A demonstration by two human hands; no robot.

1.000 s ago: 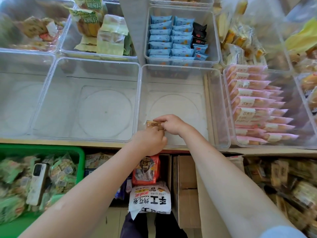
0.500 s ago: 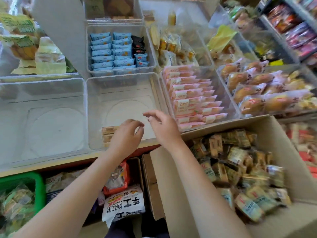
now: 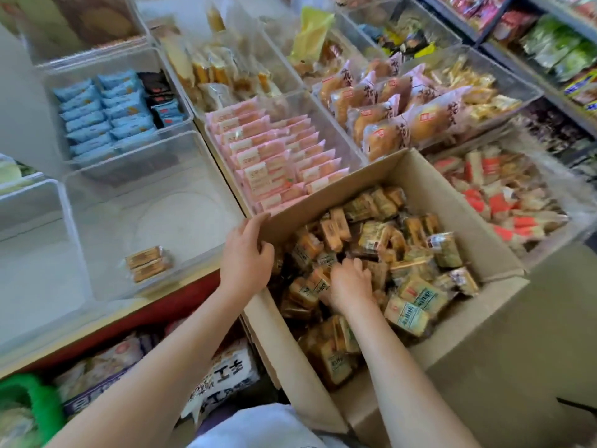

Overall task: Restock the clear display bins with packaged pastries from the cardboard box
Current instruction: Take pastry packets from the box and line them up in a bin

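- The left hand (image 3: 247, 253) was stretched forward from a bare forearm and was curled over the top edge of the near-left corner of the open brown cardboard box (image 3: 478, 367), the thumb seen on the outer face and the fingers hooked over the rim to the inside.
- The right hand (image 3: 350, 281) was lowered into the box with the palm turned down, the fingers spread loosely among the small clear-wrapped golden-brown pastry packets (image 3: 410, 305); whether any packet was actually grasped could not be told, since the fingertips were buried and blurred.
- The loose packets were heaped all round and beneath the right hand, with several touching its knuckles and wrist.
- A short stack of the same packets (image 3: 147, 263) was seen lying in the near part of the clear plastic display bin (image 3: 206, 176), just left of the left hand and apart from it.
- The box was set just beside that bin's right wall, in front of a clear bin of pink-wrapped pastries (image 3: 274, 156).
- A bin of pale blue packets (image 3: 100, 111) was placed behind the nearly bare bin.
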